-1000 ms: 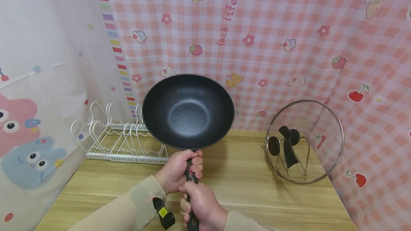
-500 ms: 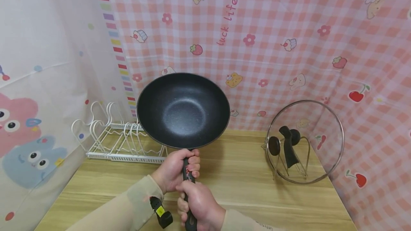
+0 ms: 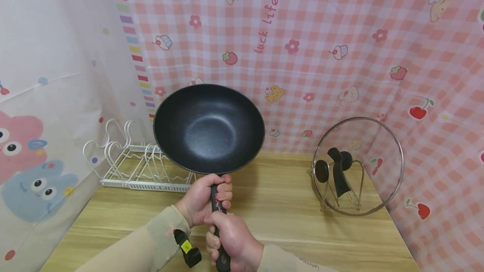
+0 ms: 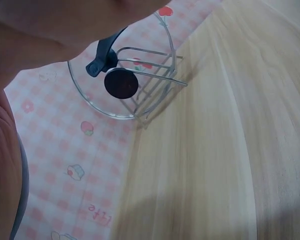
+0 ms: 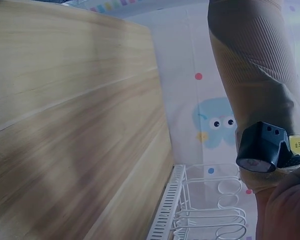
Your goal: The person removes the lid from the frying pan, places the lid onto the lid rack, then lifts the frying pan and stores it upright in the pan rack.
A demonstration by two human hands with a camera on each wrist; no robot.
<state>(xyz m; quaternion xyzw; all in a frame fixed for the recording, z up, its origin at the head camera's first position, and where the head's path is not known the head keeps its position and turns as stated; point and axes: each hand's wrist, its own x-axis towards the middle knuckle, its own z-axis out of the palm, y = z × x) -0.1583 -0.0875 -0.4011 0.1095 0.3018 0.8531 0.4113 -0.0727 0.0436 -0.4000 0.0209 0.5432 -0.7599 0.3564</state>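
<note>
A black wok (image 3: 209, 131) is held up over the wooden table, its dark inside turned toward me. My left hand (image 3: 202, 198) grips the upper part of the black handle (image 3: 217, 198), just below the pan. Lower on the same handle, my right hand (image 3: 236, 238) is wrapped round it near the hanging end. In the left wrist view a blurred part of the left hand (image 4: 45, 40) fills the upper left corner. The right wrist view shows the other sleeve with its black wrist camera (image 5: 260, 147); the wok lies outside that view.
A white wire rack (image 3: 151, 186) stands on the table (image 3: 287, 205) at the left, partly behind the wok. On the right, a glass lid (image 3: 401, 167) with a black handle leans in a metal wire stand (image 3: 361, 188). Printed cloth (image 3: 321, 20) hangs behind.
Both hands have carried the wok a little to the left and slightly up, toward the white rack's side. Their hold on the handle looks the same. Rack and lid have stayed in place.
</note>
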